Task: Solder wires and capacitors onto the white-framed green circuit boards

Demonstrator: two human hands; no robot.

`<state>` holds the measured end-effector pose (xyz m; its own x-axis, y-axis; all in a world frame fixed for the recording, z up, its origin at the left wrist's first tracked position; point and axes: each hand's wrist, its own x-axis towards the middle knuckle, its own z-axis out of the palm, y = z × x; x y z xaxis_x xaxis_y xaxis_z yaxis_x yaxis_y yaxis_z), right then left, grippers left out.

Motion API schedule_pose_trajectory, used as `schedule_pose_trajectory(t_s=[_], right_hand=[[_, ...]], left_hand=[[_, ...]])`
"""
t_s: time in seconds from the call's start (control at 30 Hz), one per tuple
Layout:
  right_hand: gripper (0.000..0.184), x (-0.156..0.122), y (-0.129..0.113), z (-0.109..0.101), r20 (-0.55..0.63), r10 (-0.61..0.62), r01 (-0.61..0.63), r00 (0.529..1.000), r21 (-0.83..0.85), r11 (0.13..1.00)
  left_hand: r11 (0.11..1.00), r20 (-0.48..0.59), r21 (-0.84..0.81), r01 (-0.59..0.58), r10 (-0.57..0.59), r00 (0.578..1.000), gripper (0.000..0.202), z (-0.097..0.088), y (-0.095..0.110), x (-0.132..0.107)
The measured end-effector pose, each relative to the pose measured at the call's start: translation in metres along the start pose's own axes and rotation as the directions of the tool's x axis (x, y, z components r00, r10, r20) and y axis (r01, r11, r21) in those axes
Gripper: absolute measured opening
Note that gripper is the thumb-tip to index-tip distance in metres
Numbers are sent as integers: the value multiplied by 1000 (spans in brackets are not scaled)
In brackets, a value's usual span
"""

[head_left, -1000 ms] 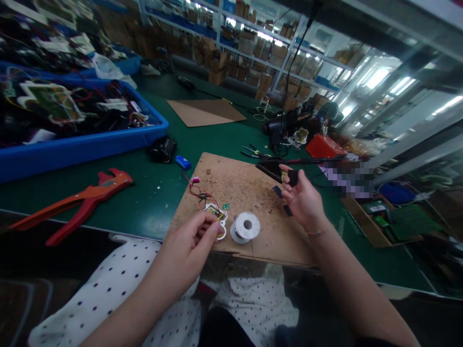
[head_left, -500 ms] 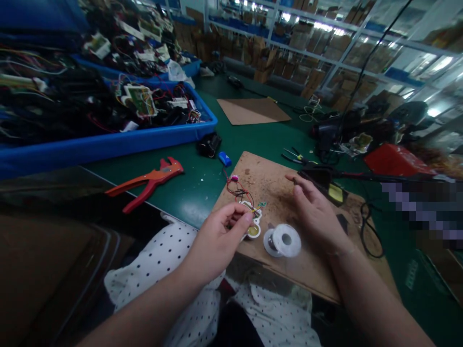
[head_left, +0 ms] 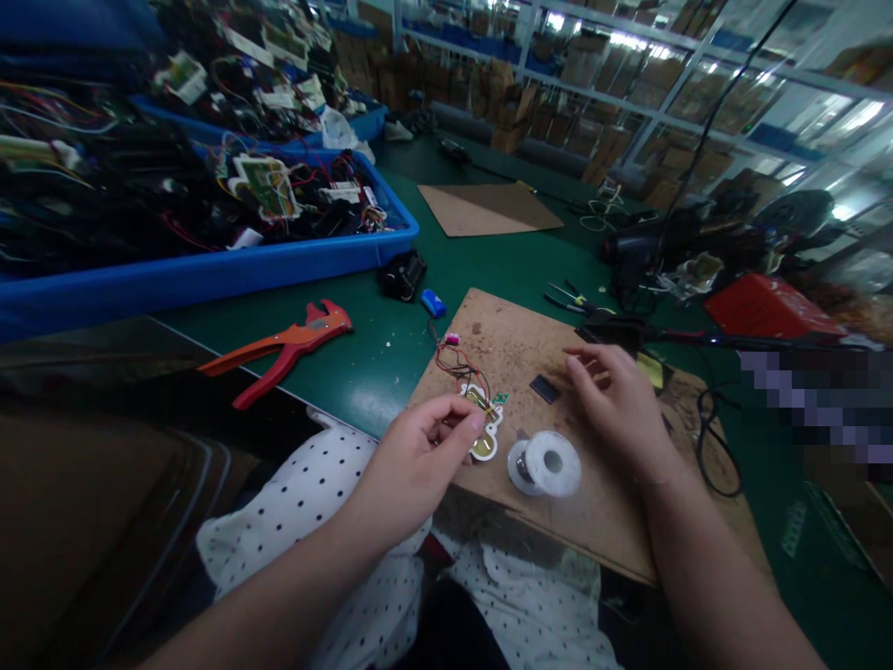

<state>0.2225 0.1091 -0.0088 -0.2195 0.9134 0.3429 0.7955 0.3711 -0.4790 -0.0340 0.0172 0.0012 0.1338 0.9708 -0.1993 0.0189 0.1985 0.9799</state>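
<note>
My left hand [head_left: 436,442] is closed in a pinch over a circuit board in a white frame [head_left: 490,435], with thin wires at its fingertips; the board's left part is hidden by the hand. A small green board [head_left: 500,399] sits just beyond, joined by wires. Red and black wires [head_left: 457,358] run back to a pink part [head_left: 452,340] and a blue wrapped cell [head_left: 433,303]. My right hand [head_left: 614,400] hovers open over the brown work board [head_left: 502,326], thumb and fingers apart. Left of it lies a black flat rectangle [head_left: 543,389]. Between my hands stands a solder spool [head_left: 551,463].
Orange-red cutters [head_left: 289,349] lie left on the green table. A blue bin [head_left: 335,256] of wired electronics stands behind them. Small pliers [head_left: 570,300], a dark tool stand [head_left: 610,330] with a yellow sponge [head_left: 648,370], and a black cable [head_left: 712,447] are at right.
My right hand has drawn slightly right, its fingers now clear of the black rectangle, which shows on the work board where it was not visible before. My left hand keeps its pinch, nearly in place.
</note>
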Motion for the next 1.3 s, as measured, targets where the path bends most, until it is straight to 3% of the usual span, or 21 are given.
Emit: schedule_pose_trajectory(t_s=[0.13, 0.23, 0.5, 0.6, 0.67, 0.77, 0.87, 0.97, 1.03, 1.13, 1.3], right_hand=[[42, -3, 9, 0, 182, 33, -27, 983, -36, 999], [38, -7, 4, 4, 279, 36, -19, 960, -66, 998], [20, -11, -17, 8, 342, 51, -12, 938, -116, 993], [27, -11, -17, 8, 277, 130, -104, 952, -109, 989], [34, -12, -17, 10, 220, 202, -201, 954, -28, 979], [40, -14, -18, 13, 194, 220, -255, 956, 180, 950], [46, -15, -21, 19, 170, 267, -313, 949, 385, 868], [58, -15, -21, 22, 241, 402, -467, 883, 523, 712], [65, -14, -20, 23, 304, 448, -540, 841, 528, 655], [66, -14, -22, 23, 322, 436, -542, 840, 505, 671], [56, -19, -31, 24, 327, 324, -458, 888, 560, 690]], left_hand=[[997, 8, -47, 65, -64, 998, 19, -1, 2, -1], [995, 12, -76, 70, -69, 998, 18, 0, 2, -2], [992, 19, -108, 63, -61, 998, 18, 4, 5, -4], [987, 16, -150, 60, -58, 998, 18, 4, 3, -4], [981, 16, -187, 60, -58, 998, 18, 4, 1, -4], [972, 22, -230, 56, -52, 998, 18, 5, -1, -4], [965, 29, -257, 57, -51, 998, 16, 6, 1, -5], [961, 23, -271, 48, -44, 999, 15, 5, 3, -6], [963, 6, -268, 42, -42, 999, 14, 5, 4, -6], [961, -14, -271, 47, -53, 999, 15, 4, 2, -5], [959, -5, -277, 55, -58, 998, 17, 3, 1, -5]])
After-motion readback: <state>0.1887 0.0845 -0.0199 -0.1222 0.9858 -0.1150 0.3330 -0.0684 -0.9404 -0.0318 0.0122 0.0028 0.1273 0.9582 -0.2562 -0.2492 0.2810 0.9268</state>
